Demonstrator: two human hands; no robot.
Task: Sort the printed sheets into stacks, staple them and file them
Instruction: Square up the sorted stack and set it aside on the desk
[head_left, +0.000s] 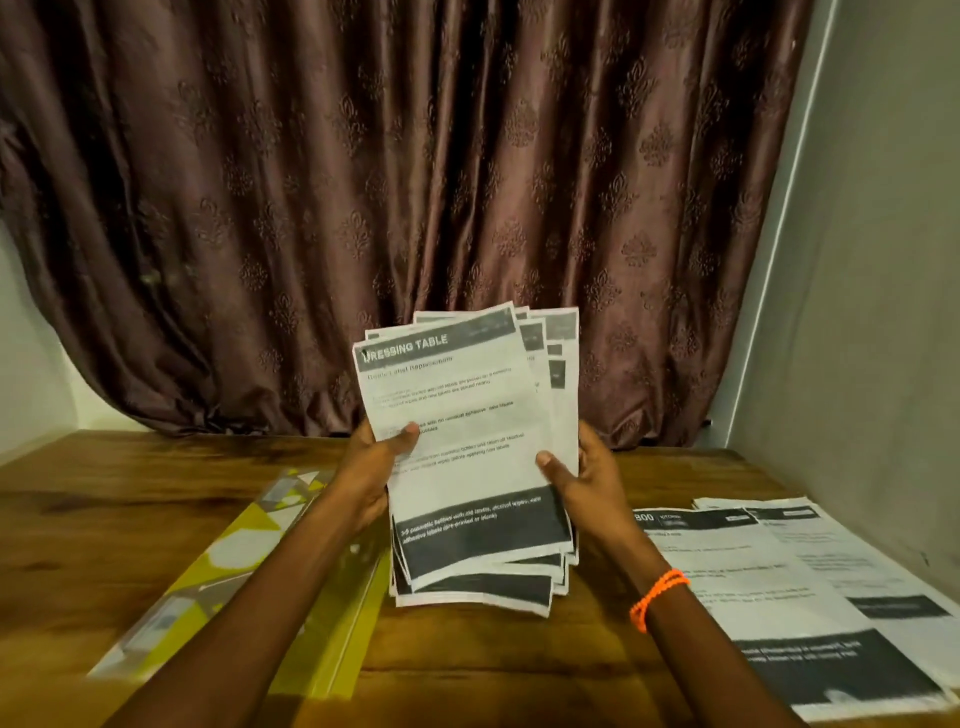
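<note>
- Your left hand (376, 462) grips the left edge of a fanned bundle of printed sheets (467, 447), thumb pressed on the front page.
- Your right hand (579, 475) grips the right edge of the same bundle, thumb on the front and fingers behind.
- The bundle is held up above the tabletop (493, 665), near its middle, tilted towards you. Its long axis runs from you towards the curtain (415, 156), with the heading at the far end and the dark footer band nearest you. The sheets are splayed, their corners out of line.
- Two sheets (795, 587) lie flat on the tabletop to your right, overlapping at their near edges, headings pointing away from you.
- A yellow folder (291, 525) lies to your left, slanted, partly under your left forearm.
- Judgement: sorting is in hand; stapling and filing are not yet done. No stapler is visible.
- Next move, in my judgement: peel the front sheet free with one thumb, read its heading, and lay it on the matching pile without spilling the rest.
</note>
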